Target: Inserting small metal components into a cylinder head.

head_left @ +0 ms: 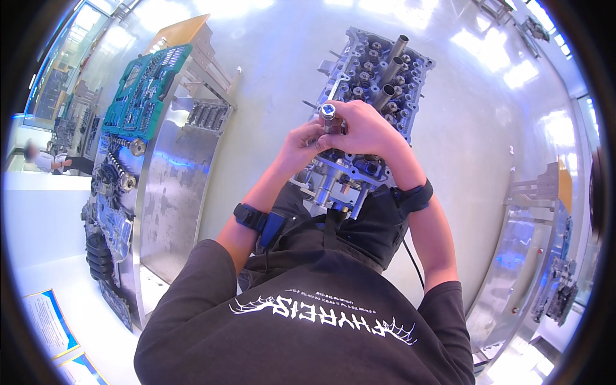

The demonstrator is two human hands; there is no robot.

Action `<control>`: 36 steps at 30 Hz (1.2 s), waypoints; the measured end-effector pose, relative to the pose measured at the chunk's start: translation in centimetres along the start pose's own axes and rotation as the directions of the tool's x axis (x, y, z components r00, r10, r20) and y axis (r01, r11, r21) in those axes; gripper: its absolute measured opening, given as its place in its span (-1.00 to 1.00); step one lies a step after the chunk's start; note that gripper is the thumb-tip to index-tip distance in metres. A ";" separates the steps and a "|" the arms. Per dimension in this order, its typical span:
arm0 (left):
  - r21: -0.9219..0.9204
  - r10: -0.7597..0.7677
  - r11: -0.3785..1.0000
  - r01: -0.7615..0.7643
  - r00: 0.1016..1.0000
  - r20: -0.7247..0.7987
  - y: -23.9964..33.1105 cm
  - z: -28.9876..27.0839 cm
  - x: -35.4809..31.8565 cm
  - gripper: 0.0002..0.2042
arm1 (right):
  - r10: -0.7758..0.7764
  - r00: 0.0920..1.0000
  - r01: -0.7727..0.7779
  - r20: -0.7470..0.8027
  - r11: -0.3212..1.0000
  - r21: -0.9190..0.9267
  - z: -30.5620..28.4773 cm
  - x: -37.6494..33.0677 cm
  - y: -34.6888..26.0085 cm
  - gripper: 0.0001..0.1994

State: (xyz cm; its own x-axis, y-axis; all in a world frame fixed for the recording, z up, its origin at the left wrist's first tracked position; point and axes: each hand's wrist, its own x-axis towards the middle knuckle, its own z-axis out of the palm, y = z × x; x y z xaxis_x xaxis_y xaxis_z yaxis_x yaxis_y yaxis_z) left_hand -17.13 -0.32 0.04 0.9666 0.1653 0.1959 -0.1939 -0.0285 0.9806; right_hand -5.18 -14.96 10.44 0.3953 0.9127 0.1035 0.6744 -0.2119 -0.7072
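Observation:
A grey metal engine cylinder head [375, 83] stands in front of me, with valve springs and three steel tubes sticking up from it. Both hands meet over its near half. My right hand [364, 131] wraps around a small silver socket tool [328, 114] held upright. My left hand [301, 146] grips the same tool from the left, just below its top. Each wrist wears a black strap; a cable runs from the right one.
A steel workbench [170, 186] at left carries a green tool tray [144, 90], camshafts and dark engine parts. A second metal stand [532, 256] is at right. A person sits far left [45, 160]. Blue-framed sheets [48, 324] lie on the floor.

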 end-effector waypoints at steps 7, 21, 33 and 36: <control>-0.016 -0.026 0.999 0.027 0.996 0.089 1.2 -0.2 -0.1 -0.88 | -0.213 0.977 0.210 0.028 0.975 0.077 -0.1 -0.1 0.8 -0.82; 0.001 -0.038 0.999 0.038 0.998 0.050 1.3 -0.1 -0.1 -0.76 | -0.139 0.990 0.137 0.024 0.988 0.072 0.2 0.1 0.7 -0.83; -0.013 0.032 0.999 -0.033 0.999 -0.009 0.7 0.3 0.1 -0.82 | -0.106 0.993 0.105 -0.054 0.994 -0.011 0.2 0.2 -0.4 -0.72; 0.039 0.082 0.996 -0.080 0.996 -0.040 0.4 0.7 0.1 -0.85 | -0.108 0.992 0.105 -0.071 0.993 -0.046 0.2 -0.1 -1.0 -0.74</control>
State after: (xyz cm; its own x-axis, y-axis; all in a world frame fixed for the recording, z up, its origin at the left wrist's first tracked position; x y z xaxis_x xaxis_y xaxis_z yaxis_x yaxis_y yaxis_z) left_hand -17.01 -1.04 0.49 0.9400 0.2017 0.2752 -0.2641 -0.0802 0.9611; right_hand -6.00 -14.77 10.97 0.3635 0.9030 0.2290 0.7400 -0.1305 -0.6598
